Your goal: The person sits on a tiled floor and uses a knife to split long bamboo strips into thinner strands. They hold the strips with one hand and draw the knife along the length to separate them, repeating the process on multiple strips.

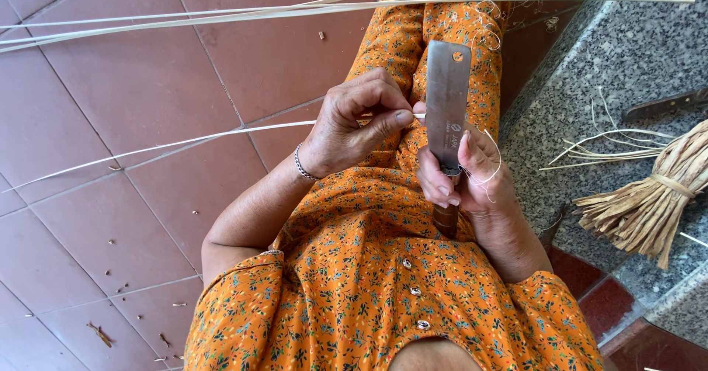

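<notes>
Seated worker splits cane w/ a knife: the left hand (pixel 354 124) pinches a long, thin, pale strip of bamboo or cane (pixel 169 146) between thumb & forefinger, right at the blade. The strip runs from that pinch out to the left, over the red-brown tiled floor (pixel 133 83), its far end tapering to a point, unsupported.

The right hand (pixel 461 175) is closed around the brown wooden handle of a flat, rectangular steel knife (pixel 447 98), blade pointing away from the body, over the lap of the orange floral dress (pixel 369 268). Curly pale shavings (pixel 490 161) loop over that hand.

Handling, as a judgement: the strip looks v. light, springy & flexible along its length, likely sharp-edged and prone to splitting or snapping if bent hard. Best held close to the cutting point, as here, since the free length would whip and sag. The knife looks heavier, rigid; grip belongs on the handle, fingers clear of the edge.

More long pale strips (pixel 295 9) lie across the knees at the top, ends reaching over the floor & the speckled grey stone ledge (pixel 627 54) at right. On that ledge: a tied bundle of tan fibre strips (pixel 656 194), loose thin slivers (pixel 597 146) beside it, and a dark object at the far right edge, too cropped to identify. Small offcuts dot the floor near the lower left corner.
</notes>
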